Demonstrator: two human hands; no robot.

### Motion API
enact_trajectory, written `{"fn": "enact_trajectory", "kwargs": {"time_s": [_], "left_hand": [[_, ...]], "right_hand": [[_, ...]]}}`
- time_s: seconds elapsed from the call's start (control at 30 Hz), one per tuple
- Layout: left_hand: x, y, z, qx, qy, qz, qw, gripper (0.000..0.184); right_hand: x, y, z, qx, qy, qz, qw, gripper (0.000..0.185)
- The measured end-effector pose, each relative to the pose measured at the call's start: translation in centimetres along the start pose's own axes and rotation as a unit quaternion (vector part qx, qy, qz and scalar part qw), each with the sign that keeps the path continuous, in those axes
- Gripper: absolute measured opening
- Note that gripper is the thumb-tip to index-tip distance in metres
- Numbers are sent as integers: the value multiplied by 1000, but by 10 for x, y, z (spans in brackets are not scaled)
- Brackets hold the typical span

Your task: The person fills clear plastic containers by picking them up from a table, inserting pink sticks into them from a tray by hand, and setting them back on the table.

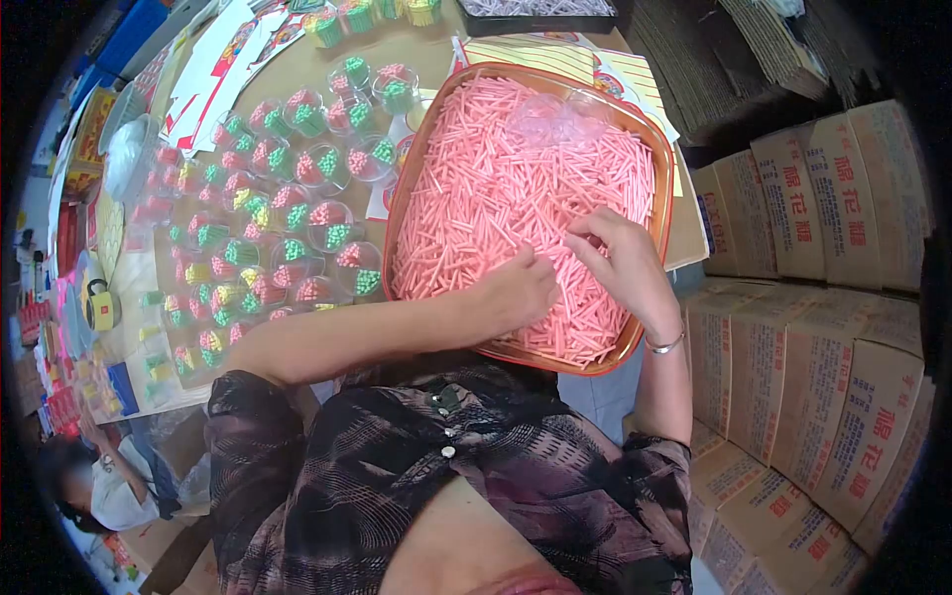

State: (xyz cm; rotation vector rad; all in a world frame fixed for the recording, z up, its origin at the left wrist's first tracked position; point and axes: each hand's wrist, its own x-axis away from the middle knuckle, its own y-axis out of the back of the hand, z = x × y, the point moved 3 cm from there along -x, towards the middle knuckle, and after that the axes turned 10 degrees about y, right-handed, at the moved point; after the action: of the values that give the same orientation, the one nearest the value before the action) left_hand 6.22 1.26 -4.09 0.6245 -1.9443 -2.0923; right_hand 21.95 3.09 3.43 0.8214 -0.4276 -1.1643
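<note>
A large orange-rimmed tray (395, 213) is heaped with thin pink sticks (476, 169). Over the front half of the heap, my left hand (514, 290) is closed, its fingers curled down at the sticks; whatever is in them is hidden. Just to its right, my right hand (623, 260) comes in with a bracelet at the wrist. Its thumb and fingertips are bent together in a pinch low over the sticks, and I cannot make out what is between them. A crumpled clear plastic bag (547, 121) lies on the far part of the heap.
Many clear cups (332, 226) of pink, green and yellow sticks crowd the table left of the tray. A dark tray (535, 12) of pale sticks stands behind. Cardboard boxes (793, 377) are stacked at right. Tape (100, 305) lies far left; another person (124, 486) is at lower left.
</note>
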Motion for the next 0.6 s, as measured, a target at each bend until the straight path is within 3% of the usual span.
{"fn": "enact_trajectory", "kwargs": {"time_s": [0.07, 0.2, 0.23, 0.37, 0.43, 0.53, 0.6], "left_hand": [[-2, -4, 5, -22, 7, 19, 1000, 20], [-1, 8, 34, 183, 112, 45, 976, 22], [-1, 11, 38, 180, 111, 45, 976, 22], [4, 17, 51, 400, 191, 52, 895, 24], [2, 26, 53, 426, 204, 87, 877, 24], [-2, 35, 52, 500, 239, 193, 810, 25], [-5, 32, 46, 512, 271, 161, 799, 31]], "right_hand": [[1, 0, 0, -3, 4, -4, 1000, 12], [7, -2, 3, -24, -23, 27, 999, 18], [7, -3, 3, -24, -21, 25, 999, 18], [9, -18, 8, -199, 31, -115, 973, 28], [6, -23, 18, -228, 73, -89, 967, 37], [3, -33, 29, -155, 84, -85, 981, 38], [3, -38, 34, -157, 67, -98, 981, 35]]}}
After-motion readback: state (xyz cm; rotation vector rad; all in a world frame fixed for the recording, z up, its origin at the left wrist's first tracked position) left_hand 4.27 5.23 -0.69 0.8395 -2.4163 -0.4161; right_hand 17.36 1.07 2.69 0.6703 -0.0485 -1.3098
